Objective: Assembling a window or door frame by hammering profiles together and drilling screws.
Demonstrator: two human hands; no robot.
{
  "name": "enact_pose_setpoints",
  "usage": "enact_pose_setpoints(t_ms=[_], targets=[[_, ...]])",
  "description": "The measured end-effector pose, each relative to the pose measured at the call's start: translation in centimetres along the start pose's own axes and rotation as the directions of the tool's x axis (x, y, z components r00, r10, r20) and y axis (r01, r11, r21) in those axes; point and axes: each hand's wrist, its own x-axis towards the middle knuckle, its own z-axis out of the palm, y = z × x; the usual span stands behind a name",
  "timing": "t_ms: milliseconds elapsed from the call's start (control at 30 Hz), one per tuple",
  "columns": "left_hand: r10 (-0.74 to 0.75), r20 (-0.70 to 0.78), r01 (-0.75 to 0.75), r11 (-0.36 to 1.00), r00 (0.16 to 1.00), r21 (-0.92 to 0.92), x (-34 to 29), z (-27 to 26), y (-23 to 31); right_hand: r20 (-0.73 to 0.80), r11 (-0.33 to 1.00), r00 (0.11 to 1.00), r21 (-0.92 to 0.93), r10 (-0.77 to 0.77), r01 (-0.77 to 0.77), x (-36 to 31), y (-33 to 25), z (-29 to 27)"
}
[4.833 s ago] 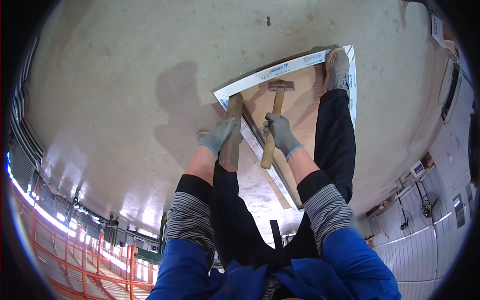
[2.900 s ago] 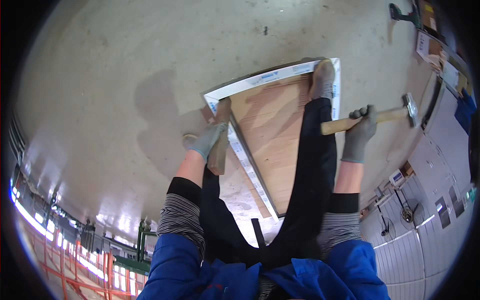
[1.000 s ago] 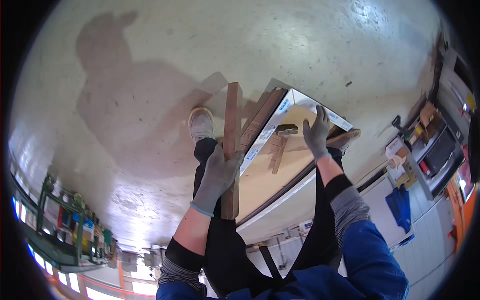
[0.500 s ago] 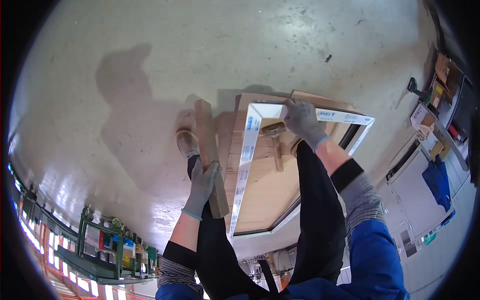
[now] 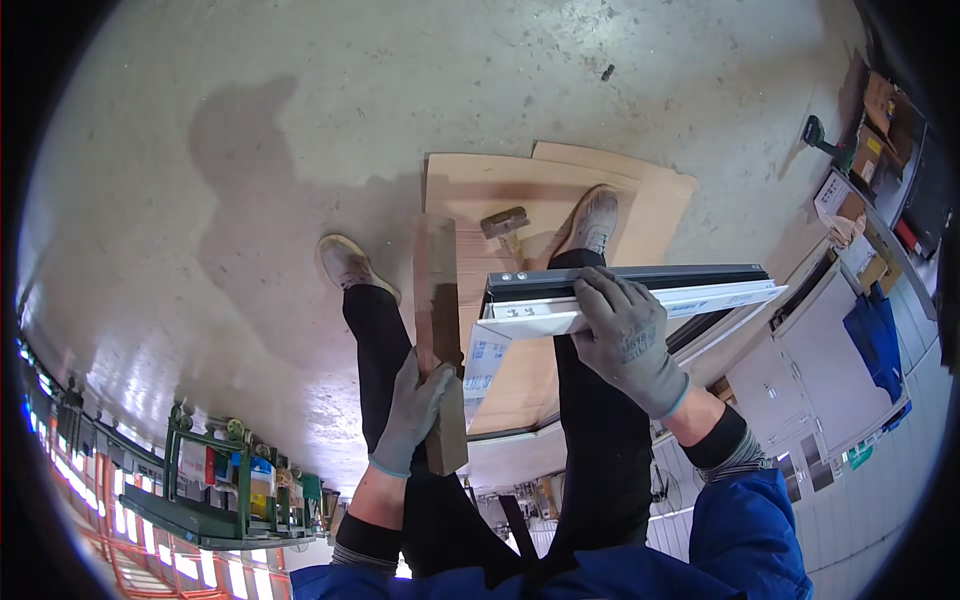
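My left hand (image 5: 408, 412), in a grey glove, is closed round a long wooden block (image 5: 437, 300) held roughly upright to the left of a frame. My right hand (image 5: 630, 345), also gloved, grips the near rail of a rectangular window frame (image 5: 535, 322), white with printed film strips on one side and dark grey along its edge. The frame is tilted up towards me, its lower part reaching down between my legs. A hammer (image 5: 505, 222) lies on the cardboard sheet (image 5: 655, 205) just past the frame, its handle partly hidden.
My shoes stand either side, one on the cardboard. To the right are a cordless drill (image 5: 818, 135), open cardboard boxes (image 5: 868, 155) and a white cabinet (image 5: 775, 385) with a blue cloth (image 5: 872, 345). At lower left stands a green cart (image 5: 205, 490) holding assorted items.
My right hand has lifted and tilted the frame's edge towards me, uncovering more of the cardboard and the hammer. The wooden block has shifted slightly right and nearer in my left hand.
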Motion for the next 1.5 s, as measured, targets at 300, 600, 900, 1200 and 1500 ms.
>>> enact_pose_setpoints(t_ms=[300, 600, 900, 1200, 1500], targets=[[-0.038, 0.026, 0.039, 0.999, 0.999, -0.029, -3.6, 0.5, 0.2, 0.061, 1.000, 0.998, -0.017, -0.006, 0.007, -3.4, -1.4, -3.0], [-0.066, 0.125, 0.059, 0.997, 0.990, 0.058, -5.6, 0.1, 0.5, 0.117, 1.000, 0.993, 0.020, -0.011, 0.009, -4.5, -2.4, -4.4], [-0.015, 0.066, 0.017, 0.999, 0.998, -0.027, -6.3, 0.4, -0.1, 0.109, 1.000, 0.994, 0.019, -0.027, 0.025, -5.1, -2.7, -5.0], [-0.063, 0.104, 0.072, 0.993, 0.993, -0.090, -6.7, 0.3, -0.3, 0.117, 1.000, 0.993, 0.001, -0.024, 0.024, -5.5, -3.0, -5.4], [-0.037, 0.082, 0.048, 0.990, 0.996, -0.136, -7.2, 1.1, 0.2, 0.109, 0.999, 0.994, -0.029, -0.014, 0.017, -5.9, -3.3, -5.8]])
